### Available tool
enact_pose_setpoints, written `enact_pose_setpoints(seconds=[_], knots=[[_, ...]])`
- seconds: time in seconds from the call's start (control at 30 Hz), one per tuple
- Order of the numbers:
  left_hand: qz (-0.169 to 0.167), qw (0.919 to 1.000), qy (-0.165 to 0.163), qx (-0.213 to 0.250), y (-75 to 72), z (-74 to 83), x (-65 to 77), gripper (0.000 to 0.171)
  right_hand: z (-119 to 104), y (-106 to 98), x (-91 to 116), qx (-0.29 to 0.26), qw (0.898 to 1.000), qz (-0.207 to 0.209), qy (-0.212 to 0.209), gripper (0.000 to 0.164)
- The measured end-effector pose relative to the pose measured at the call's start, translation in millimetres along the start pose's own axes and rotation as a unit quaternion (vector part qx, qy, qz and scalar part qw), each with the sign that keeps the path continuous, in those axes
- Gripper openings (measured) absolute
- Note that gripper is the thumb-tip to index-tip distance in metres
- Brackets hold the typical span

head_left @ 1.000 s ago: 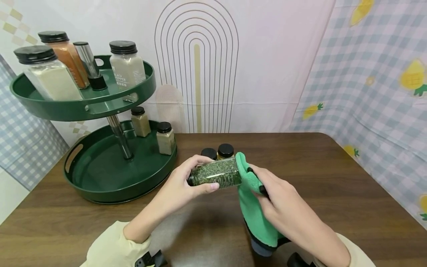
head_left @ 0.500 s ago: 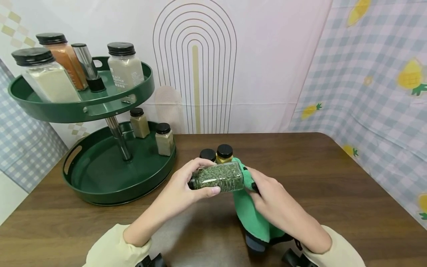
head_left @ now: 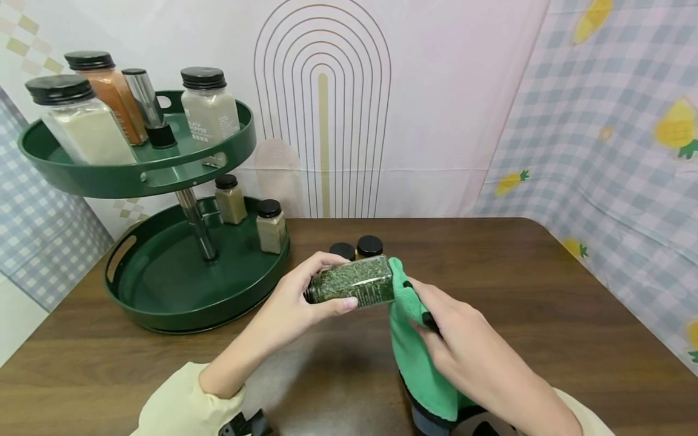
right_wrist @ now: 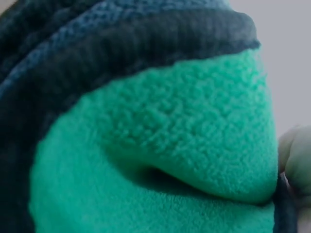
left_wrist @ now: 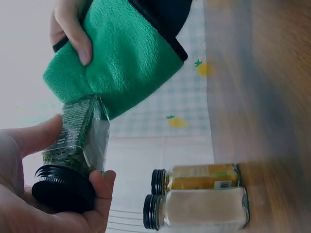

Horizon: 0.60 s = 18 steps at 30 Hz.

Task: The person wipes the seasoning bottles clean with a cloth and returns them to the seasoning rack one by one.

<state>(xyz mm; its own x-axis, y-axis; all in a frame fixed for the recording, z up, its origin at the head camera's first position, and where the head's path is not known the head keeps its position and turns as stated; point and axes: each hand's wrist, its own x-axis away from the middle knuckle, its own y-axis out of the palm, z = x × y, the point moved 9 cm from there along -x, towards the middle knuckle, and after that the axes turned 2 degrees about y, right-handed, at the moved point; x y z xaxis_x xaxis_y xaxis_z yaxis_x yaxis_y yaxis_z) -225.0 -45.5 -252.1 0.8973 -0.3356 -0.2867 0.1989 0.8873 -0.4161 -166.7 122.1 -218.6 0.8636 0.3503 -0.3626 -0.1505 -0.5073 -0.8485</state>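
A clear jar of dried green herbs (head_left: 357,281) lies on its side in the air, its black lid toward the left. My left hand (head_left: 291,303) grips it around the lid end, thumb along the near side. In my right hand (head_left: 463,333) is a green cloth (head_left: 414,357) with black edging and a dark blue-grey back. The cloth touches the jar's base end. Seen in the left wrist view, the right hand's fingers pinch the cloth (left_wrist: 126,63) just beyond the jar (left_wrist: 77,131). Cloth fills most of the right wrist view.
Behind the held jar stand two black-lidded jars (head_left: 369,246), one yellow and one pale, as the left wrist view shows. At left is a two-tier green tray (head_left: 180,318). Larger jars (head_left: 209,112) and a metal grinder (head_left: 147,106) stand on top; two small jars (head_left: 271,230) stand below.
The cloth and right hand shifted left and over the jar's end, then back right. The jar dipped slightly and rose again, still in the left hand.
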Motion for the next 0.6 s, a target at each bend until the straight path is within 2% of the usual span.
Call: enact_pose_setpoints(seconds=[0.2,0.33,0.47,0.6], knots=[[-0.007,0.9999,0.005,0.011,1.9,6.2,2.1,0.043,17,11,-11,-0.053,0.998,-0.024,0.026,0.044],[-0.012,0.9999,0.012,0.001,5.1,8.4,3.5,0.043,27,22,-17,-0.077,0.996,-0.035,0.042,0.042],[-0.009,0.9998,0.016,-0.01,6.3,6.0,2.1,0.044,31,25,-19,-0.081,0.995,-0.033,0.057,0.041],[0.003,0.9995,0.016,-0.028,3.3,0.4,-1.3,0.044,21,16,-14,-0.062,0.997,-0.016,0.051,0.046]])
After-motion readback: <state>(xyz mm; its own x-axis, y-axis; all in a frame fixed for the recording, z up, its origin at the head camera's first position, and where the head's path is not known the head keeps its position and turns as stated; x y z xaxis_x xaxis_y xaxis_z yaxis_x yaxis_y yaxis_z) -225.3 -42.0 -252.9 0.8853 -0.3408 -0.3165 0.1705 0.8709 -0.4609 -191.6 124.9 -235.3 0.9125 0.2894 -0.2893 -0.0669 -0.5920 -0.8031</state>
